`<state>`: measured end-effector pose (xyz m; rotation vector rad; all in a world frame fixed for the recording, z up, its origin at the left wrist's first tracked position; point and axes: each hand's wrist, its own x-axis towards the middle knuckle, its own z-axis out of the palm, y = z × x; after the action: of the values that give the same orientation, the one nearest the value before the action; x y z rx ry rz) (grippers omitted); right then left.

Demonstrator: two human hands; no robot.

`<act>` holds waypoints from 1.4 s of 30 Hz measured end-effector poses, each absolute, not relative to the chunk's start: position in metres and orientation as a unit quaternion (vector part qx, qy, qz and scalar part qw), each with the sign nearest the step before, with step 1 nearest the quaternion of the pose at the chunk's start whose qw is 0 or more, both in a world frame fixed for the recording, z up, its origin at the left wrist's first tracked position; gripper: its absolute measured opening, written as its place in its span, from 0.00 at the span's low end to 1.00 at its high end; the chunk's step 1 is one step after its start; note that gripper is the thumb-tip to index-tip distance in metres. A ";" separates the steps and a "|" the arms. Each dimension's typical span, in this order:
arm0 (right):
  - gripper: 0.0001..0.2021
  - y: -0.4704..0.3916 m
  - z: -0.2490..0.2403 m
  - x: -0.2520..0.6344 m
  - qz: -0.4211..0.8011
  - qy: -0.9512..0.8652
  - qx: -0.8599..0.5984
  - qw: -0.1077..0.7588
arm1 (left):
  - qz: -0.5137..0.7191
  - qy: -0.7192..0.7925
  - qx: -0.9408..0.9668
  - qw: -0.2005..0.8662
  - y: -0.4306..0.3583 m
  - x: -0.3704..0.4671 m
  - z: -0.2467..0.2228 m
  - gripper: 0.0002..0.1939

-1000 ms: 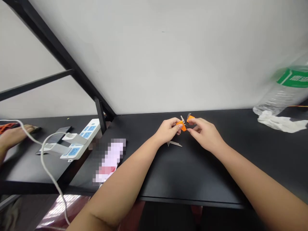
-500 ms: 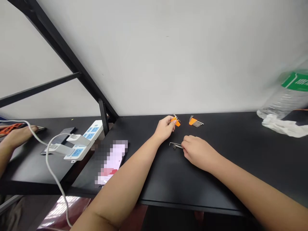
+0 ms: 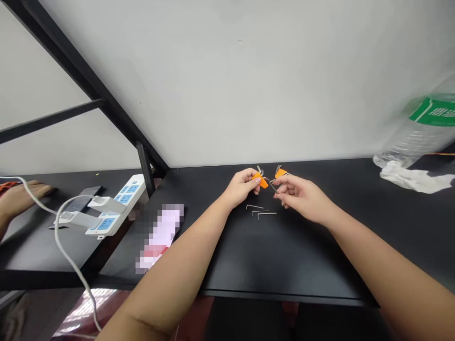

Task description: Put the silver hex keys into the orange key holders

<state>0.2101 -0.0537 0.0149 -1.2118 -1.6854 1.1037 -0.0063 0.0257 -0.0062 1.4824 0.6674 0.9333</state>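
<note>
My left hand (image 3: pixel 242 187) is closed on an orange hex key holder (image 3: pixel 260 180), with bent metal keys sticking out of its top. Close beside it, my right hand (image 3: pixel 297 194) pinches a hex key (image 3: pixel 273 186) between thumb and fingers, near the holder's right edge. Whether that key touches the holder I cannot tell. On the black table below lie three loose L-shaped hex keys (image 3: pixel 266 214), their short ends to the left. Behind my right fingers rests a second orange holder (image 3: pixel 280 172) with keys in it, partly hidden.
A phone (image 3: pixel 163 232), blurred out, lies left of my left forearm. Further left are a white power strip (image 3: pixel 131 189) with plugs and cables, and another person's hand (image 3: pixel 24 199). On the right stand a large clear bottle (image 3: pixel 408 137) and crumpled white tissue (image 3: pixel 412 177).
My right hand has lifted from the loose keys toward the left hand and now pinches one hex key. Three keys lie exposed on the table. The view has shifted slightly.
</note>
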 end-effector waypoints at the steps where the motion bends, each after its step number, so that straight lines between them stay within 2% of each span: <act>1: 0.16 -0.052 0.015 0.211 0.472 -0.624 -0.470 0.410 | 0.399 0.281 0.628 0.607 0.024 -0.006 -0.006 0.17; 3: 0.16 -0.052 0.015 0.208 0.528 -0.571 -0.458 0.431 | 0.393 0.271 0.610 0.632 0.023 -0.004 -0.005 0.17; 7: 0.11 -0.055 0.016 0.200 0.589 -0.525 -0.402 0.464 | 0.384 0.251 0.607 0.648 0.020 -0.001 -0.004 0.19; 12: 0.10 -0.054 0.013 0.199 0.515 -0.520 -0.402 0.550 | 0.379 0.237 0.609 0.656 0.016 0.001 -0.001 0.18; 15: 0.10 -0.053 0.011 0.201 0.490 -0.523 -0.401 0.570 | 0.362 0.235 0.620 0.655 0.013 0.004 0.000 0.17; 22: 0.10 -0.050 0.009 0.200 0.497 -0.525 -0.385 0.574 | 0.305 0.234 0.655 0.651 0.007 0.006 0.003 0.15; 34: 0.09 -0.053 0.014 0.198 0.417 -0.550 -0.445 0.571 | 0.352 0.251 0.640 0.634 0.009 0.006 0.003 0.15; 42: 0.09 -0.053 0.011 0.197 0.356 -0.601 -0.499 0.513 | 0.355 0.257 0.654 0.616 0.008 0.007 0.003 0.15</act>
<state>0.1973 -0.0530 0.0106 -1.1990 -1.4462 0.8555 0.0065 0.0082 0.0028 1.5053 0.5925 0.8186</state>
